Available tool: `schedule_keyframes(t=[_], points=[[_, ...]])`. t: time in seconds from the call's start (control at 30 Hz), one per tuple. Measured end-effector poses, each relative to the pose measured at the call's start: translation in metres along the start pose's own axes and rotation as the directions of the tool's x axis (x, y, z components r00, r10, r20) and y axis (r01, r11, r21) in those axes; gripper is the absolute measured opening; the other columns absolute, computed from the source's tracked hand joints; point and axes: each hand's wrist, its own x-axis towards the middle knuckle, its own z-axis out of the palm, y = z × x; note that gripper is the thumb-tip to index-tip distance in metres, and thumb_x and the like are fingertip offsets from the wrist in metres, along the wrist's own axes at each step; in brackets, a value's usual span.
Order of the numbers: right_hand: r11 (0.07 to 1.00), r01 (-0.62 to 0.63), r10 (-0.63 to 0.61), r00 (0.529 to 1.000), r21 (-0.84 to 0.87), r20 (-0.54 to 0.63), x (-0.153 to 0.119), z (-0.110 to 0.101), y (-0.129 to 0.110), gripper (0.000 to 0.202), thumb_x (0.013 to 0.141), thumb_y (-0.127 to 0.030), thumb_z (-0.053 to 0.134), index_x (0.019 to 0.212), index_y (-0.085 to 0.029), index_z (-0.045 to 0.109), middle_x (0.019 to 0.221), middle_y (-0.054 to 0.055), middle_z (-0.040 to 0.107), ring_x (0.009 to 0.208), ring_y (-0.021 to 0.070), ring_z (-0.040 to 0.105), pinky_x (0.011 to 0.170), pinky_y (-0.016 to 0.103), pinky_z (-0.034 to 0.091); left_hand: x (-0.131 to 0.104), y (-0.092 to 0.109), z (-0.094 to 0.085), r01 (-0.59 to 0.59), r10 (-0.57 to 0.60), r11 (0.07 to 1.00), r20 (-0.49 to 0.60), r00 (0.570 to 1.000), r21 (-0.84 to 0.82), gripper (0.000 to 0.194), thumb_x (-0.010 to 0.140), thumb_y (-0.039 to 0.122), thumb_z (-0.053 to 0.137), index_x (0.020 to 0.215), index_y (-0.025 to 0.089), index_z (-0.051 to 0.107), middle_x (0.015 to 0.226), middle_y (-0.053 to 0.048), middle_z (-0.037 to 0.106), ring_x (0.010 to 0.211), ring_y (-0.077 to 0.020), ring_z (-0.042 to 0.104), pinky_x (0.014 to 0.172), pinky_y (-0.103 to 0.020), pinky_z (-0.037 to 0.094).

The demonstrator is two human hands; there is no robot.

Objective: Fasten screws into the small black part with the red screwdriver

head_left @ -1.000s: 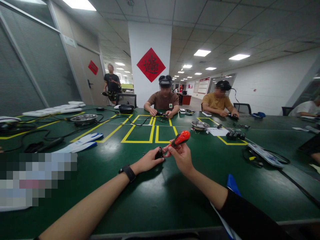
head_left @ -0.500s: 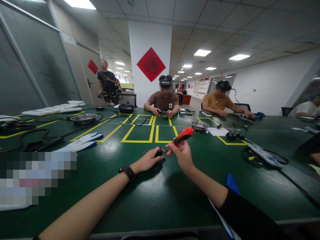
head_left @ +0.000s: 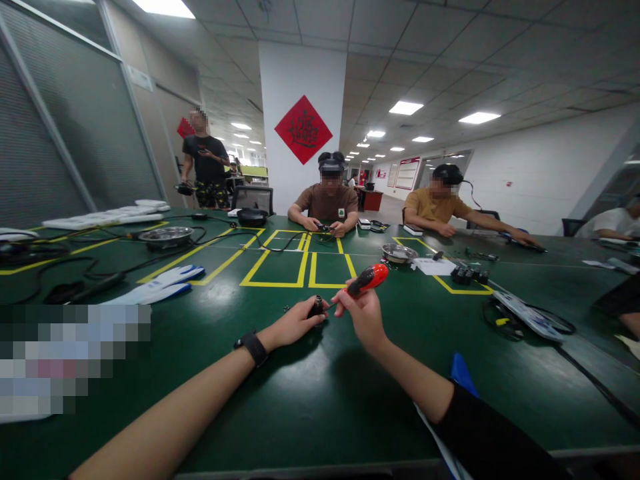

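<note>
My right hand is closed round a red and black screwdriver, its handle tilted up to the right. The thin shaft points down and left toward a small black cylindrical part with a metal top. My left hand grips that part low over the green table, fingers wrapped round it. The screwdriver tip meets or nearly meets the part's side; I cannot tell which. Tiny loose pieces lie just beyond my left hand.
White and blue gloves lie to the left. Metal bowls stand farther back, one at each side. Several black parts and a white power strip with cables sit at right. Two co-workers sit across the table; another person stands behind.
The screwdriver handle has turned slightly and dipped a little; both hands stay almost in place. The co-worker at right has stretched an arm farther right. The standing person has shifted left.
</note>
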Motion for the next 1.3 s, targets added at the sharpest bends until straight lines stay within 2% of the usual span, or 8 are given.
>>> schedule_keyframes(t=[0.1, 0.23, 0.47, 0.63, 0.73, 0.8, 1.03, 1.3], points=[[0.999, 0.004, -0.007, 0.998, 0.045, 0.058, -0.0018, 0.001, -0.0016, 0.032, 0.081, -0.028, 0.053, 0.111, -0.021, 0.046, 0.082, 0.001, 0.064, 0.056, 0.0101, 0.058, 0.057, 0.026, 0.049, 0.0004, -0.0004, 0.0, 0.002, -0.002, 1.0, -0.007, 1.0, 0.016, 0.023, 0.083, 0.03, 0.047, 0.101, 0.016, 0.052, 0.093, -0.003, 0.061, 0.083, -0.0167, 0.055, 0.079, -0.03, 0.043], [1.0, 0.02, -0.021, 0.998, 0.016, 0.057, -0.0023, 0.0038, 0.0, 0.026, 0.082, -0.029, 0.052, 0.106, -0.02, 0.048, 0.092, 0.003, 0.063, 0.057, 0.0093, 0.057, 0.056, 0.026, 0.05, 0.0011, -0.0017, 0.0002, -0.014, 0.015, 0.999, -0.02, 1.0, 0.037, 0.021, 0.084, 0.03, 0.048, 0.1, 0.016, 0.052, 0.093, -0.003, 0.06, 0.083, -0.0164, 0.055, 0.08, -0.03, 0.042], [0.998, 0.014, -0.017, 0.999, -0.06, -0.046, -0.0002, -0.0005, 0.0053, 0.027, 0.071, -0.024, 0.067, 0.085, -0.02, 0.043, 0.064, -0.006, 0.056, 0.045, 0.0076, 0.053, 0.045, 0.02, 0.043, 0.0003, -0.0021, -0.0001, -0.02, 0.02, 1.0, 0.008, 1.0, 0.007, 0.025, 0.084, 0.03, 0.047, 0.104, 0.017, 0.051, 0.096, -0.004, 0.061, 0.086, -0.0172, 0.056, 0.08, -0.03, 0.043], [0.999, 0.03, -0.031, 0.999, 0.023, 0.012, -0.0006, -0.0016, 0.0047, 0.031, 0.079, -0.026, 0.056, 0.107, -0.021, 0.044, 0.078, -0.002, 0.059, 0.052, 0.0076, 0.055, 0.052, 0.022, 0.047, 0.0005, -0.0027, 0.0003, -0.017, 0.017, 1.0, 0.009, 1.0, 0.008, 0.025, 0.084, 0.03, 0.047, 0.104, 0.016, 0.051, 0.094, -0.004, 0.061, 0.084, -0.0167, 0.056, 0.08, -0.029, 0.043], [0.999, 0.027, -0.028, 0.998, 0.023, 0.056, -0.0007, 0.0007, 0.0034, 0.03, 0.083, -0.028, 0.05, 0.112, -0.02, 0.046, 0.088, 0.002, 0.062, 0.057, 0.0086, 0.057, 0.055, 0.024, 0.049, 0.0008, -0.0032, 0.0005, -0.024, 0.024, 0.999, -0.009, 1.0, 0.026, 0.023, 0.084, 0.03, 0.048, 0.102, 0.016, 0.052, 0.092, -0.003, 0.061, 0.082, -0.0163, 0.055, 0.079, -0.03, 0.043], [1.0, 0.023, -0.023, 0.998, 0.001, 0.06, -0.0009, 0.0025, 0.0021, 0.028, 0.081, -0.028, 0.054, 0.107, -0.019, 0.049, 0.088, 0.003, 0.064, 0.055, 0.0091, 0.058, 0.054, 0.025, 0.049, 0.0009, -0.0034, 0.0006, -0.021, 0.022, 0.999, -0.021, 1.0, 0.045, 0.022, 0.083, 0.03, 0.048, 0.1, 0.016, 0.052, 0.092, -0.003, 0.061, 0.081, -0.0165, 0.055, 0.079, -0.03, 0.043], [0.99, 0.051, -0.049, 0.999, -0.128, 0.02, -0.0041, 0.0039, 0.0008, 0.018, 0.07, -0.024, 0.068, 0.075, -0.016, 0.052, 0.062, 0.0, 0.061, 0.051, 0.0112, 0.057, 0.053, 0.024, 0.048, 0.0012, -0.0061, 0.0012, -0.037, 0.039, 0.998, -0.021, 0.999, 0.053, 0.023, 0.084, 0.03, 0.048, 0.102, 0.017, 0.053, 0.096, -0.003, 0.06, 0.085, -0.0165, 0.055, 0.081, -0.029, 0.042], [0.995, 0.094, -0.091, 0.99, -0.024, 0.104, -0.0065, -0.0008, 0.0055, 0.03, 0.079, -0.021, 0.057, 0.107, -0.022, 0.043, 0.076, -0.002, 0.061, 0.057, 0.0091, 0.057, 0.06, 0.025, 0.048, 0.001, -0.0078, 0.001, -0.034, 0.035, 0.998, -0.025, 0.999, 0.054, 0.023, 0.084, 0.031, 0.048, 0.102, 0.017, 0.053, 0.092, -0.002, 0.06, 0.082, -0.0158, 0.054, 0.078, -0.028, 0.042]])
